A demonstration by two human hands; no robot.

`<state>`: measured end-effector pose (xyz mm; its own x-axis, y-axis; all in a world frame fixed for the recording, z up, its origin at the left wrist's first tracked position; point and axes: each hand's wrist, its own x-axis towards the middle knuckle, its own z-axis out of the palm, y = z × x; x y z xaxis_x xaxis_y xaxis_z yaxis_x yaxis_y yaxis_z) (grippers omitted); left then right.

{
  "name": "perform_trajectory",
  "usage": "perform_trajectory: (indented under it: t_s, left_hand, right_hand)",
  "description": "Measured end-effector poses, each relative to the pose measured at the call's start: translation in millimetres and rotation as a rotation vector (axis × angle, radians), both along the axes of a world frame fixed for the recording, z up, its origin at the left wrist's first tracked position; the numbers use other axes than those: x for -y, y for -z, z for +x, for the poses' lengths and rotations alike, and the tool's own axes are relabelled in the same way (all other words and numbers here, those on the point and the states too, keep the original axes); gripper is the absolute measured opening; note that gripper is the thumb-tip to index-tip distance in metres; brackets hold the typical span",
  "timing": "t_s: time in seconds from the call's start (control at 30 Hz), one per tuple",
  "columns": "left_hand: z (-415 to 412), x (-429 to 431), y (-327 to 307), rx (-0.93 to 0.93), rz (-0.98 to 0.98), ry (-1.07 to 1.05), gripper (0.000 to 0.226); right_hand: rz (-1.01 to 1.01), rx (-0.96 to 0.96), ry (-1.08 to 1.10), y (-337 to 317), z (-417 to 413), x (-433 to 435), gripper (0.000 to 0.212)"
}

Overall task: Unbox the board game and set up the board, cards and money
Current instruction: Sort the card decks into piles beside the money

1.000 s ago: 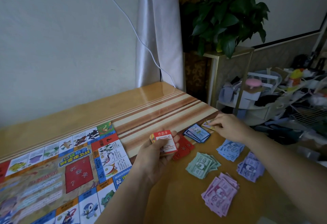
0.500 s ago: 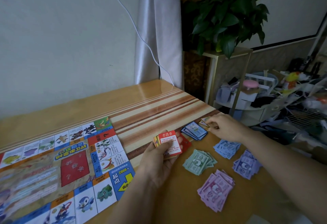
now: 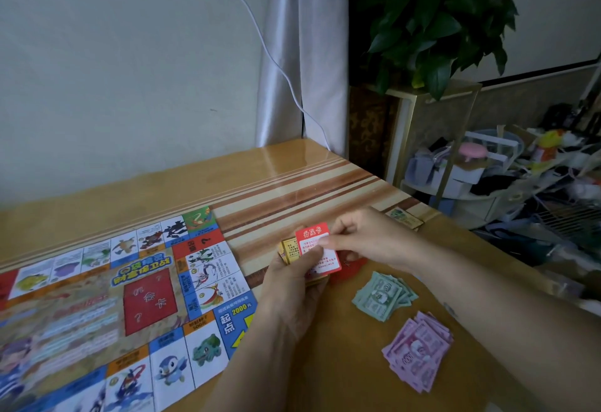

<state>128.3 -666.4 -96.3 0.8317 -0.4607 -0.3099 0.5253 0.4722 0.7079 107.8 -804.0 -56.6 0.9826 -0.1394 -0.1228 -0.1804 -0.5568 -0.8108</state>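
A leafy potted plant [image 3: 435, 18] stands beside a grey curtain [image 3: 302, 53] and white cable [image 3: 276, 63].

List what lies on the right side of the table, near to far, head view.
Pink money → green money → single card, farthest back.

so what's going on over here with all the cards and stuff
A person is setting up a board game on a wooden table. The board lies unfolded on the left. The left hand holds a small stack of cards, and the right hand pinches the red card on top of it. Piles of green notes and pink notes lie to the right, and one loose card sits near the far edge.
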Motion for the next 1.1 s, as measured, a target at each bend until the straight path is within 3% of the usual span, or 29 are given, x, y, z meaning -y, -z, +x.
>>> perform_trajectory:
  t_s: [0.1, 0.23, 0.33, 0.4, 0.47, 0.57, 0.77, 0.93, 1.1]
  left_hand:
    - [9.0, -5.0, -4.8, -0.029, -0.068, -0.05, 0.02]
    - [27.8, -17.6, -5.5, -0.12, -0.23, -0.142, 0.036]
    - [31.7, -22.7, -3.9, -0.081, -0.188, -0.14, 0.027]
    - [30.8, -26.0, -4.5, -0.078, -0.194, -0.133, 0.025]
    - [31.0, -29.6, -5.5, -0.071, -0.201, -0.129, 0.023]
    - [30.6, -32.6, -6.2, -0.064, -0.172, -0.131, 0.018]
    - [20.6, -29.0, -10.2, 0.057, -0.042, 0.005, 0.016]
    - [11.8, -24.4, -13.2, 0.108, -0.021, 0.077, 0.02]
    - [13.9, -32.4, -15.8, 0.131, -0.035, 0.086, 0.023]
  right_hand:
    - [0.019, 0.116, 0.156, -9.5, 8.1, 3.9, 0.007]
    - [-0.445, 0.328, 0.238, -18.1, 16.0, 6.6, 0.008]
    - [-0.796, 0.191, 0.087, -4.9, 16.0, -16.4, 0.018]
    - [-0.921, 0.097, 0.008, 8.6, 17.5, -31.4, 0.025]
    - [-0.84, 0.04, -0.01, 18.5, 20.5, -35.5, 0.037]
    - [-0.563, -0.007, 0.01, 17.8, 25.6, -26.5, 0.047]
    - [0.086, 0.065, 0.024, -6.7, 19.8, -12.4, 0.017]
    - [0.029, 0.085, 0.054, 5.4, 24.3, -8.4, 0.042]
    - [0.102, 0.102, 0.132, 2.0, 17.2, 6.1, 0.039]
